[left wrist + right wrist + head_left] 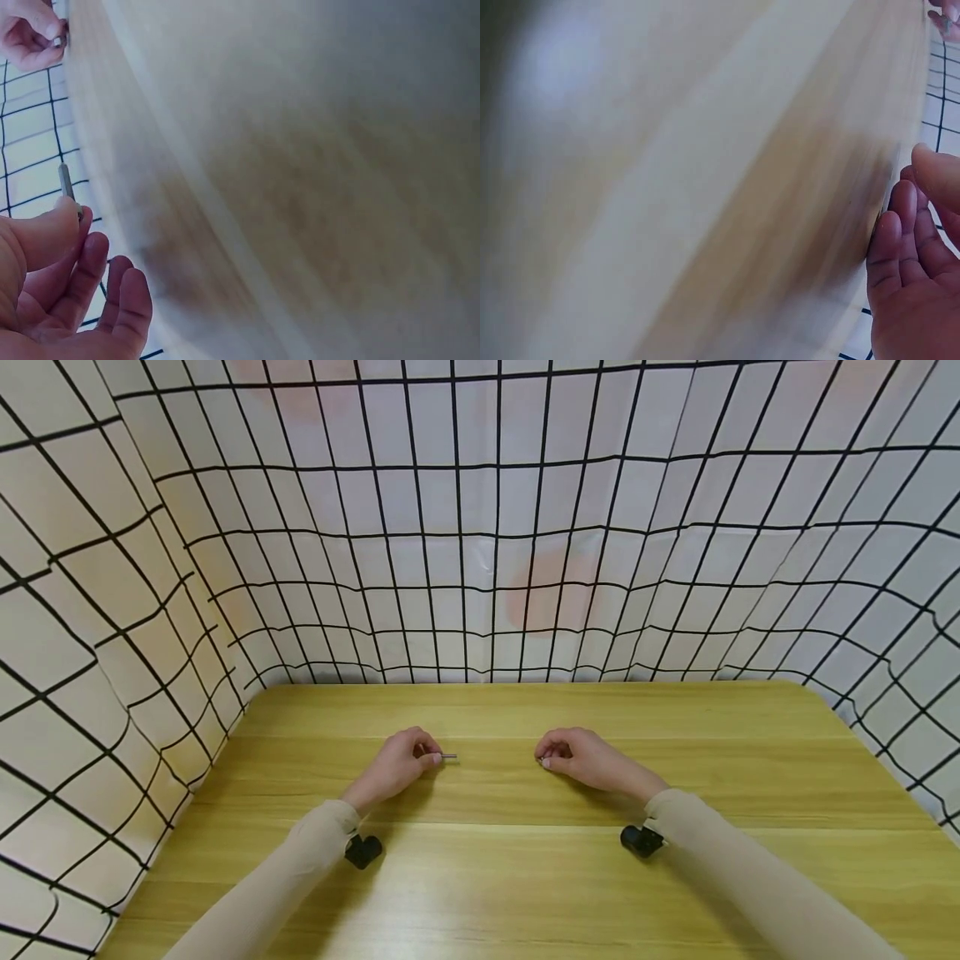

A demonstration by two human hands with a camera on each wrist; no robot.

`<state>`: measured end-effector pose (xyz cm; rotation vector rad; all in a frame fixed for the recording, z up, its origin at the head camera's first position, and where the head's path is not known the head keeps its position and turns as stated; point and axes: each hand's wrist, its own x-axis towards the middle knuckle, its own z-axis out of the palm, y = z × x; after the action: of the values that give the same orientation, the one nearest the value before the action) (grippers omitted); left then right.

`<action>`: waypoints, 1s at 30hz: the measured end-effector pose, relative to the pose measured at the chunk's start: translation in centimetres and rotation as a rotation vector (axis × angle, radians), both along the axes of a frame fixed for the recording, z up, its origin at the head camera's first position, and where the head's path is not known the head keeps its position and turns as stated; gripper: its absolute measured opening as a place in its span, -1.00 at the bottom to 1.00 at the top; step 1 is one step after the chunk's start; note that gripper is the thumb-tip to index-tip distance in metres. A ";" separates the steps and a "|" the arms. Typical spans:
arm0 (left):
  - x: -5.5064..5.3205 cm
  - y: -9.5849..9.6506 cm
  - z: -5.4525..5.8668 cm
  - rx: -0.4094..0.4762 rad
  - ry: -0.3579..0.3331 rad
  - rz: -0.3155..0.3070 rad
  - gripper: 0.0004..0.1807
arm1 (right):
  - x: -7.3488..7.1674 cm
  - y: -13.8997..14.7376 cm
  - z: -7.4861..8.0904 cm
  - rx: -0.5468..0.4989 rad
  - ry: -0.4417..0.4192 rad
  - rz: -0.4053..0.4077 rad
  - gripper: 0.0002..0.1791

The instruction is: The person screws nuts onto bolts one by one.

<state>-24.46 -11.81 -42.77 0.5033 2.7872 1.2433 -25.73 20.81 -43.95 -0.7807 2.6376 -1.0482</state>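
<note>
Metal rod (pixel 66 181), probably light, stiff and slippery, is pinched over the tabletop (pixel 480 793) by the left hand (pixel 401 763), best held near one end; a small piece (pixel 58 42) is pinched by the right hand (pixel 583 758).

We see a glossy, yellow-brown wood-grain tabletop (pixel 495 802) filling the lower frame, bright with reflected light (pixel 480 889) at bottom centre; white, black-gridded walls (pixel 516 502) rise across the top and both sides, yellowish at left.
</note>
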 end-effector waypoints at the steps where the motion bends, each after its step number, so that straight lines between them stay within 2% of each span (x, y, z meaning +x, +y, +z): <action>1: 0.0 0.0 0.0 0.005 0.002 0.003 -0.93 | 0.0 0.0 0.0 -0.003 0.001 -0.002 -0.90; 16: 0.5 0.4 1.0 0.087 0.129 0.083 -0.95 | 0.4 -0.3 0.4 -0.033 0.016 -0.029 -0.90; 24: 0.8 0.6 2.4 0.129 0.208 0.075 -0.95 | 0.4 -0.2 0.3 -0.040 0.005 -0.034 -0.89; 30: 1.1 0.8 3.5 0.125 0.221 0.056 -0.92 | 0.7 -0.1 0.4 -0.055 0.002 -0.050 -0.88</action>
<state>-23.40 -10.96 -39.28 0.6099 2.9329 1.4646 -25.07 20.72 -43.58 -0.7303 2.6538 -1.1376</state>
